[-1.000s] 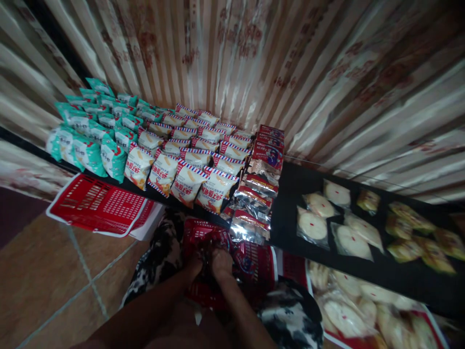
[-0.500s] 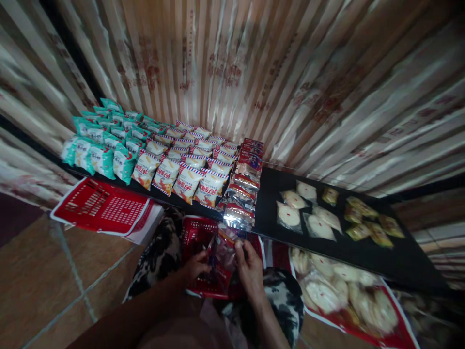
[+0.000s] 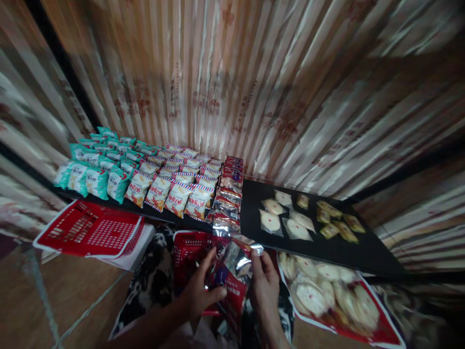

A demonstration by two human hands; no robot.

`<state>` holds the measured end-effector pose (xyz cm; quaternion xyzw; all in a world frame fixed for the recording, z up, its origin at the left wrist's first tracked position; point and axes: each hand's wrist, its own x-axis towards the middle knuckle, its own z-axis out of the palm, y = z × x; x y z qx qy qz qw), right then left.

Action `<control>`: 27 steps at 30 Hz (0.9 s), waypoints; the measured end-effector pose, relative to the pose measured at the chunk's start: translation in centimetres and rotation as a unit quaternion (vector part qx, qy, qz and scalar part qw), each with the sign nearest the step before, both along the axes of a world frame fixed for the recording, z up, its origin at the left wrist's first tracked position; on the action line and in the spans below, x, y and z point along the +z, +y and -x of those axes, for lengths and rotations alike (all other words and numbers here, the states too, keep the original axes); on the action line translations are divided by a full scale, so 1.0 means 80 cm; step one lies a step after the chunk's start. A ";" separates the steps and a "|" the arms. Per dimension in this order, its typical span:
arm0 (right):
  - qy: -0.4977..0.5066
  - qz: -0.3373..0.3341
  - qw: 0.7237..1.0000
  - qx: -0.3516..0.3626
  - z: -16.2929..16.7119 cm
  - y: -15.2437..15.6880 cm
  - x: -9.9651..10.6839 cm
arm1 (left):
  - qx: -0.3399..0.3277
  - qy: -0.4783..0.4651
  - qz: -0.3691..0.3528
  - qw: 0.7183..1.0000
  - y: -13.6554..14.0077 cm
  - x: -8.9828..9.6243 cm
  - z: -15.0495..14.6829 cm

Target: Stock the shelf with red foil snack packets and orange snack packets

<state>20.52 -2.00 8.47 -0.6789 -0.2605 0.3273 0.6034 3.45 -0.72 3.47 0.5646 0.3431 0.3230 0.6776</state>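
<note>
A red and purple snack packet [image 3: 232,286] with a shiny clear window is held up over my lap. My right hand [image 3: 266,286] pinches its upper right corner between thumb and fingers. My left hand [image 3: 201,293] grips the packet's left side, thumb across the front; its other fingers are partly hidden. Beneath the hands stands a red plastic basket [image 3: 181,241] between my knees, its contents mostly hidden. Just beyond the packet, a row of similar red packets [image 3: 228,206] runs back along the black shelf [image 3: 250,213].
Left of that row stand several white snack bags [image 3: 173,196] and teal bags [image 3: 96,183]. Flat white round packets [image 3: 271,220] and small gold packets [image 3: 341,230] lie rightward. A red basket [image 3: 87,230] sits at left; another [image 3: 385,325] holds white rounds. A striped curtain [image 3: 203,72] hangs behind.
The packet has been raised nearer to me and turned, so its printed red front shows. Both hands have shifted with it, the left gripping its side. The view has tilted up and turned right.
</note>
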 end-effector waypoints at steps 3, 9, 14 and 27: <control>-0.004 -0.010 1.000 -0.027 -0.001 -0.005 0.020 | -0.018 0.029 -0.071 0.997 -0.004 0.028 -0.003; 0.058 -0.006 0.998 -0.026 -0.005 -0.012 0.020 | -0.016 -0.036 -0.003 0.999 -0.002 0.052 -0.007; 0.205 -0.001 0.979 -0.013 -0.004 -0.019 0.000 | 0.028 -0.105 0.076 0.991 0.010 0.053 -0.001; 0.166 0.037 0.983 0.062 -0.002 -0.045 0.017 | 0.098 -0.189 0.237 0.948 0.040 0.065 -0.022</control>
